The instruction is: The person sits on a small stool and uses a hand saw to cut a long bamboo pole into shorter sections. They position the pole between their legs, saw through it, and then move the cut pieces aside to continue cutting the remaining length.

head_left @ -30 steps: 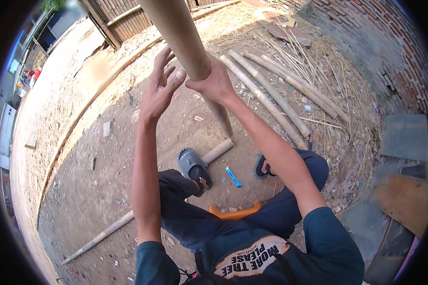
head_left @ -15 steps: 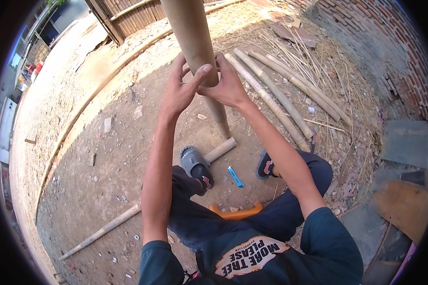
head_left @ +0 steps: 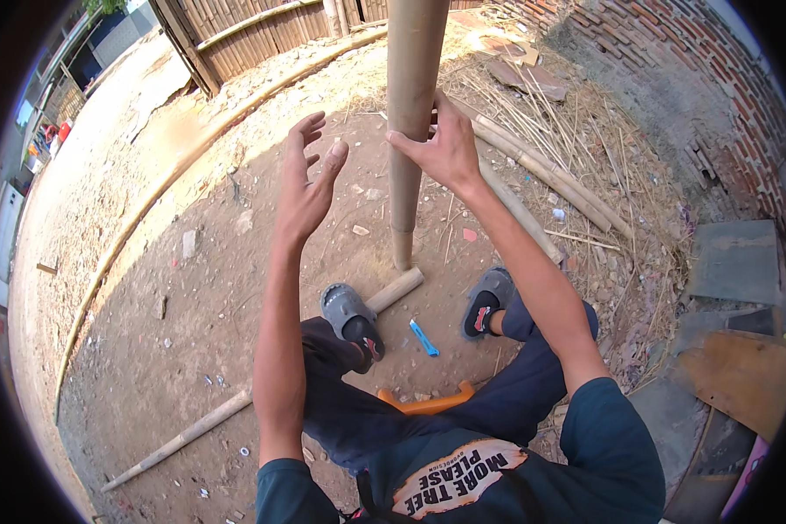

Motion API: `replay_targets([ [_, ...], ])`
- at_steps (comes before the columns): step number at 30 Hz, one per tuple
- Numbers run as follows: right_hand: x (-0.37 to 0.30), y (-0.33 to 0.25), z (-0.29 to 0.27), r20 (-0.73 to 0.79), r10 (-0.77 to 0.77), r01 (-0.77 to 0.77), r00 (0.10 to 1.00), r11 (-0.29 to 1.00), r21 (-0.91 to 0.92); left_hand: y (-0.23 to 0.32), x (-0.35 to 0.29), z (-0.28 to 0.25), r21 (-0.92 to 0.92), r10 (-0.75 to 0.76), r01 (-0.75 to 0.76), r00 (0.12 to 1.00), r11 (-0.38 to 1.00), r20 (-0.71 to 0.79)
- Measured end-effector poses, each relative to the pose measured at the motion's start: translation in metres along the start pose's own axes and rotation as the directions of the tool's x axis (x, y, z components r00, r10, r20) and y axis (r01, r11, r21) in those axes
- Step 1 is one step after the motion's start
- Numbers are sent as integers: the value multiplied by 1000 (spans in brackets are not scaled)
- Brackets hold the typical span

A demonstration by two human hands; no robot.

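A thick tan bamboo pole (head_left: 410,79) stands nearly upright in front of me. Its narrower lower end comes down beside the end of a short bamboo piece (head_left: 396,289) on the dirt. My right hand (head_left: 450,153) grips the pole from its right side, the thumb across the front and the other fingers behind. Off to the left, my left hand (head_left: 308,188) is open and apart from the pole, fingers spread. Between my feet lies a blue box cutter (head_left: 424,337). The pole's top runs out of view.
Several bamboo poles (head_left: 555,179) lie on straw at the right. A thin bamboo stick (head_left: 179,444) is at lower left, and an orange seat edge (head_left: 428,404) shows between my legs. Sheets and boards (head_left: 742,380) lean at far right, below a brick wall (head_left: 742,113).
My left hand has let go of the pole and moved left. The pole has swung rightward and more upright, with my right hand still on it. My right foot has moved out into view.
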State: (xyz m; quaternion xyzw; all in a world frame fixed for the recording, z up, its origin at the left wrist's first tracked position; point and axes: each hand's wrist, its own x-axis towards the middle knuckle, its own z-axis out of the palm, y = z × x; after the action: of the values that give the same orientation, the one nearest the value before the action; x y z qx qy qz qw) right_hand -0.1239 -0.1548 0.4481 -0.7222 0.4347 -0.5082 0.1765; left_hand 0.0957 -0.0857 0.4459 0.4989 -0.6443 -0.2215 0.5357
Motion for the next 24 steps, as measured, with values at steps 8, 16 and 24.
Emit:
replay_targets([
  [8,42,83,-167,-461,291,-108,838,917,383,-18,-16,-15,304,73,-101,992,947,102],
  [16,-49,201,-283,-448,796,-166,407,546,821,-14,-20,-12,397,46,-138,971,907,233],
  [24,-280,331,-305,-310,947,-62,-79,306,950,-25,-30,-4,398,-50,-105,932,911,359],
])
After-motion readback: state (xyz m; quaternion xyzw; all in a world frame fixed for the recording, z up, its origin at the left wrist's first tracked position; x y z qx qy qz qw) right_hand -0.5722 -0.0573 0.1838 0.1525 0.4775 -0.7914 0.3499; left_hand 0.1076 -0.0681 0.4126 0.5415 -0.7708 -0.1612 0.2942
